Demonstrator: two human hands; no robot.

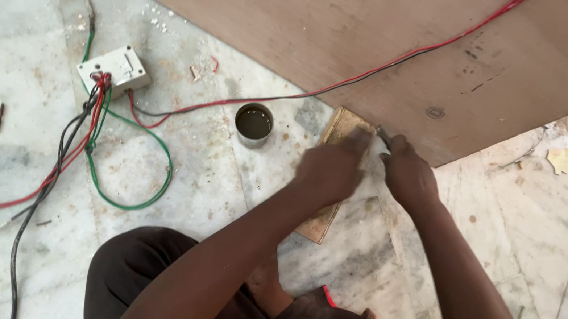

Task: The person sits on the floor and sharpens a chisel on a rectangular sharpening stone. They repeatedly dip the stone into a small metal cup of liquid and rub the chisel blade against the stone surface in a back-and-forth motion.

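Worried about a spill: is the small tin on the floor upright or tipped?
Upright: the tin stands on the marble floor, round mouth facing up.

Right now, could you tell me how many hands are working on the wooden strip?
2: the left hand presses on the wooden strip; the right hand, just right of it, grips a small tool. None appear hidden.

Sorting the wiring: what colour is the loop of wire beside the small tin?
Green wire loop, clearest in the head view, left of the tin.
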